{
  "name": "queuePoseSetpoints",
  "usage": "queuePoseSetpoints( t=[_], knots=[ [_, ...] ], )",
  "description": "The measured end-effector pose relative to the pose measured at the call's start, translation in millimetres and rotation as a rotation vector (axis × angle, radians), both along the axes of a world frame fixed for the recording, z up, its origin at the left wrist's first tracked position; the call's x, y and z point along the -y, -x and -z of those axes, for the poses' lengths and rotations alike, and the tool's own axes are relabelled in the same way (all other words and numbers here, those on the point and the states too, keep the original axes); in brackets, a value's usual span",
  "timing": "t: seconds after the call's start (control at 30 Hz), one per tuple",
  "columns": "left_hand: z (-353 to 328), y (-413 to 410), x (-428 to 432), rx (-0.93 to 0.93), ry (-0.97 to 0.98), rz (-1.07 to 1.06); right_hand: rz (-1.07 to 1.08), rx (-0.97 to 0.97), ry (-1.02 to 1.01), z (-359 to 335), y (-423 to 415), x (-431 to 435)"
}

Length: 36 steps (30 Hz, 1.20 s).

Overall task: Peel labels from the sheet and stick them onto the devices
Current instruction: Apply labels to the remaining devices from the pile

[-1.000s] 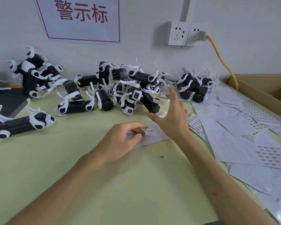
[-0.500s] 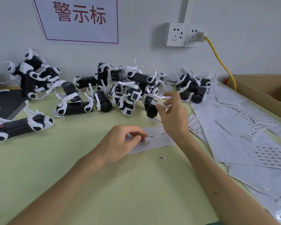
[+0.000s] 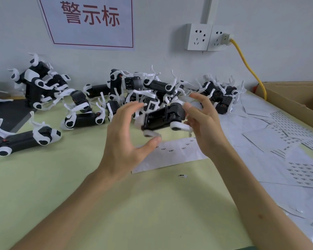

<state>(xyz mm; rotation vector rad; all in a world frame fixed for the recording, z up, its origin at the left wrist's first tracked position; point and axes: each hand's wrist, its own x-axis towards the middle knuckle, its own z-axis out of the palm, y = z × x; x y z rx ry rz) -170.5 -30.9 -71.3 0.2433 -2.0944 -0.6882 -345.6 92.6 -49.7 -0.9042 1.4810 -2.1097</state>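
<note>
The black-and-white device, blurred, hangs just above the label sheet. The right hand grips its white-legged end. The left hand cups the other end, contact unclear. Likely step: orienting it for labelling. Next, one hand must steady it while the other peels.

Right hand holds device — blurred.

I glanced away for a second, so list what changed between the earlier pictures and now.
The right hand took a device from the pile and pulled it nearer, above the label sheet. The left hand lifted off that sheet and rose to cup the device's other end; contact is unclear. The sheet, the loose label and the remaining pile stayed put.
</note>
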Motion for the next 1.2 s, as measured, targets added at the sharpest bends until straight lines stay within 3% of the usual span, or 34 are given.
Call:
queuePoseSetpoints(
  t=[0.23, 0.4, 0.47, 0.6, 0.73, 0.87, 1.0, 1.2],
  knots=[
    [-7, -6, -8, 0.21, -0.265, 0.259, -0.167, 0.02, -0.018, -4, -12, -3],
    [1, -5, -5, 0.324, -0.313, 0.3, -0.189, 0.032, -0.027, -2, -17, 2],
    [2, -3, -4, 0.308, -0.395, 0.321, -0.126, 0.053, -0.022, 1, -19, 6],
    [4, 3, -2, 0.151, -0.763, 0.407, 0.009, 0.161, 0.035, 1, -14, 7],
    [8, 6, -1, 0.089, -0.982, 0.367, 0.049, 0.125, 0.079, -3, -5, 0],
    [14, 7, -2, 0.102, -1.03, 0.341, -0.089, 0.05, 0.099, -5, -7, 0],
    [20, 8, -3, 0.129, -1.061, 0.39, -0.248, -0.107, -0.049, -1, -17, 4],
    [29, 11, -5, 0.157, -0.939, 0.328, -0.196, -0.269, -0.217, 4, -26, 6]
  ],
)
